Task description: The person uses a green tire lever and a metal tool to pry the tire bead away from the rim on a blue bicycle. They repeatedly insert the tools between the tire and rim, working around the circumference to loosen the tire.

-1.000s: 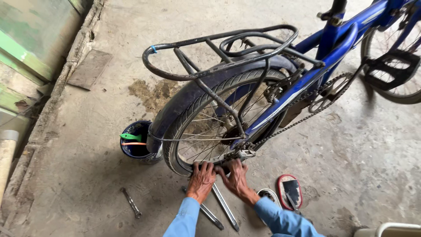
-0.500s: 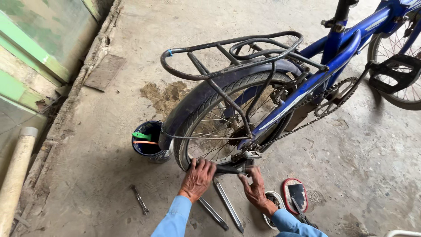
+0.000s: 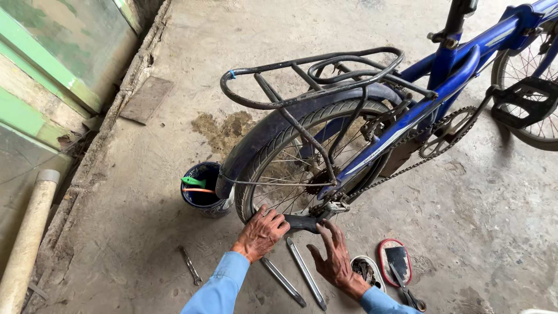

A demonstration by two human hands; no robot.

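A blue steel-framed bicycle [image 3: 465, 64] stands on a grey concrete floor [image 3: 476, 197], its black rubber rear tyre [image 3: 273, 151] near the middle of the view under a dark curved mudguard [image 3: 256, 142] and a black tubular rear carrier rack [image 3: 314, 75]. The left hand [image 3: 260, 234] rests on the lowest part of the tyre where it meets the floor, its fingers [image 3: 278, 224] curled together over the tread and clamped on the rubber. The right hand [image 3: 332, 256] hovers just beside it to the right, below the rear axle, with its fingers [image 3: 337, 232] spread apart and holding nothing; whether the fingertips touch the tyre or the black kickstand [image 3: 302, 222] next to them cannot be told. Both forearms wear light blue sleeves [image 3: 218, 288]. On the floor between and below the hands lie two long flat silver metal tyre levers [image 3: 296, 273], side by side and slanting away from the wheel. A small silver open-ended spanner [image 3: 190, 265] lies well apart to the left. Just behind the wheel on the left stands a small dark blue plastic bucket [image 3: 200, 186] with a green-handled tool [image 3: 193, 181] sticking out of it. To the right of the right hand sit a small round white tin [image 3: 367, 272] of dark bits and an oval red-rimmed tray [image 3: 396, 261], with a pair of pliers [image 3: 407, 288] lying across its near edge. The rusty drive chain [image 3: 401, 168] runs from the rear hub up to the chainring [image 3: 447, 131].
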